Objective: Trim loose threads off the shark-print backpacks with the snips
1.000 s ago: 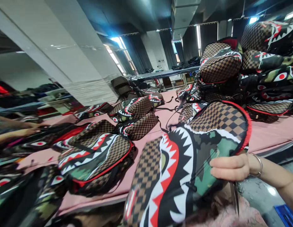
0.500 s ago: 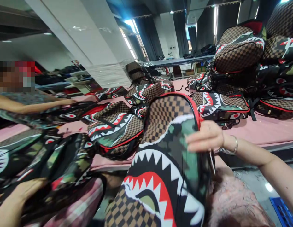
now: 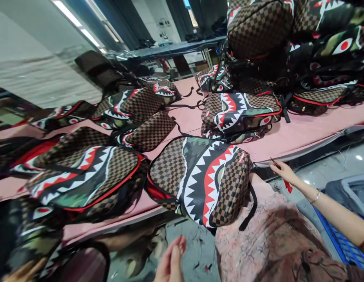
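A checkered and camouflage backpack (image 3: pixel 196 172) with a shark-mouth print lies at the front table edge, its far left end unzipped over red lining. My left hand (image 3: pixel 171 260) is low in front of it, apart from the bag, fingers extended close together and nothing visible in them. Off the bag's right side is my right hand (image 3: pixel 283 172), closed around slim, dark, pointed thread snips (image 3: pixel 275 163). A small red piece (image 3: pixel 288 187) hangs beneath that hand. One black strap (image 3: pixel 250 207) of the backpack droops towards my patterned pink clothing (image 3: pixel 258 227).
Similar backpacks (image 3: pixel 87 176) cover the pink table (image 3: pixel 182 121), and more are stacked (image 3: pixel 261 31) at the back right. Another person's hand (image 3: pixel 26 270) is at the lower left beside a dark bag. A blue crate (image 3: pixel 331 231) stands on the floor at right.
The backpack has gone from upright before me to lying at the table edge, and my right hand has left it and moved right. My left hand has come into view. The view has turned right and down.
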A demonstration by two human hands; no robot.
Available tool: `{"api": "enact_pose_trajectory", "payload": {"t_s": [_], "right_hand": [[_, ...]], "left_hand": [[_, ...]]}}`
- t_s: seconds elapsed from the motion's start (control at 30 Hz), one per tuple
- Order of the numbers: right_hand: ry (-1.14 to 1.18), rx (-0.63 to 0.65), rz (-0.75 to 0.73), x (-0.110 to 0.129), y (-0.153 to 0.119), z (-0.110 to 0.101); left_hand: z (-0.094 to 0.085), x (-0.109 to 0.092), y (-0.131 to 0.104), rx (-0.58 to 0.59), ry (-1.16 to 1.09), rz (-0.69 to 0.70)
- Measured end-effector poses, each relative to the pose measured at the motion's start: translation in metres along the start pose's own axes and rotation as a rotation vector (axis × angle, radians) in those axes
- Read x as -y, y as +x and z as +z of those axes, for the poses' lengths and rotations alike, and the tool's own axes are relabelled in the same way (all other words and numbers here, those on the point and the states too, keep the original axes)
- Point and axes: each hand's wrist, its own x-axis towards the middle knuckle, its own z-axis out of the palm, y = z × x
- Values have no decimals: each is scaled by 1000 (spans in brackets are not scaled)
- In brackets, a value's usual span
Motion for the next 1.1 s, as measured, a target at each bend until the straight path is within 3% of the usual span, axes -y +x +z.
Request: {"api": "enact_pose_trajectory", "payload": {"t_s": [0.07, 0.13, 0.23, 0.37, 0.5, 0.63, 0.73, 0.83, 1.1], "right_hand": [[35, 7, 56, -7, -9, 1], [87, 31, 80, -5, -10, 6], [176, 94, 83, 9, -2, 19], [251, 105, 80, 30, 9, 32], [276, 27, 80, 41, 15, 35], [281, 15, 80, 46, 23, 33], [285, 50, 87, 53, 32, 32], [248, 91, 106, 62, 39, 34], [37, 136, 125, 87, 53, 42]], "left_hand": [[8, -11, 21, -25, -27, 54], [30, -20, 32, 63, -7, 128], [79, -36, 40, 350, 132, 274], [157, -64, 57, 731, 315, 581], [230, -91, 84, 892, 385, 764], [279, -108, 105, 1070, 448, 830], [300, -112, 115, 1177, 504, 820], [309, -111, 122, 1211, 550, 785], [310, -117, 125, 1294, 554, 730]]}}
